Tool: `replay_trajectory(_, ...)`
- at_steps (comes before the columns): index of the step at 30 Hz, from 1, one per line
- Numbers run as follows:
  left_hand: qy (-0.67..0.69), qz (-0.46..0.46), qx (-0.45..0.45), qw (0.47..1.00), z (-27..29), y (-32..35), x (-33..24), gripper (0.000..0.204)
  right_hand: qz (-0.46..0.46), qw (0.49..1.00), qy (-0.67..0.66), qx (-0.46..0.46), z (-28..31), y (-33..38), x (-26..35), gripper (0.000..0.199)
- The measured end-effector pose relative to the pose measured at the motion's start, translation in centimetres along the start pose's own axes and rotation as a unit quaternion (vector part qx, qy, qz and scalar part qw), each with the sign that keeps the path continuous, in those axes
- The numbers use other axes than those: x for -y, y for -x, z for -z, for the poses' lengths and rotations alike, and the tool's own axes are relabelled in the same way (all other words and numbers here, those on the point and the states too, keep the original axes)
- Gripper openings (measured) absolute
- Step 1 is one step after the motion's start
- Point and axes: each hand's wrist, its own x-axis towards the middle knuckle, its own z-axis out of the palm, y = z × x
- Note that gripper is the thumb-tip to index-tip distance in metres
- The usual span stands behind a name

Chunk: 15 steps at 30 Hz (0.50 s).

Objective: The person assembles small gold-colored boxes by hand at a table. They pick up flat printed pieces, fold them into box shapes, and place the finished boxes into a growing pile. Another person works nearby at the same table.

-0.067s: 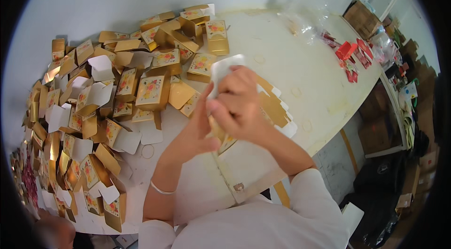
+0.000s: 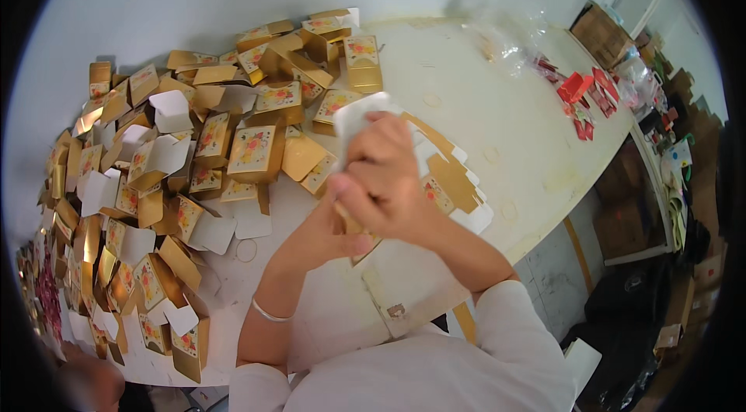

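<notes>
My left hand (image 2: 315, 235) and my right hand (image 2: 382, 179) come together over the middle of the table, both closed around one small gold carton. A white flap (image 2: 359, 111) of this carton sticks up past my right fingers; most of its body is hidden by my hands. My right fingers are curled against it, and my left palm and thumb hold it from the left and below. Just right of my hands lies a fanned stack of flat gold cartons (image 2: 452, 179) with white edges. To the left is a heap of folded gold flowered boxes (image 2: 256, 149), many with flaps open.
Red packets (image 2: 575, 87) and clear plastic film (image 2: 517, 45) lie at the far right of the white table (image 2: 536, 140). A cardboard box (image 2: 601, 33) stands behind them. A rubber band (image 2: 245, 250) lies near the heap. Part of another person (image 2: 92, 382) shows blurred at lower left.
Both hands have turned slightly, and my right hand has shifted a little left and down with the carton. More of the flat stack shows beside it.
</notes>
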Motion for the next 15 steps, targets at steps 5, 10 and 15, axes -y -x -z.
replay_trajectory(5,-0.02,0.039,-0.057,0.997,0.8,0.4,-2.3,0.071,-0.036,0.977,-0.196,-0.075,-1.5,-0.9,0.3,0.012)
replay_trajectory(10,-0.105,-0.02,-0.157,0.982,1.3,0.2,-3.4,0.061,-0.35,0.827,-0.377,-0.226,-1.6,-2.5,0.3,0.02)
replay_trajectory(15,-0.16,-0.144,-0.213,0.953,0.8,0.1,-3.8,0.056,-0.498,0.62,-0.606,-0.019,-1.1,-1.5,-0.3,0.041)
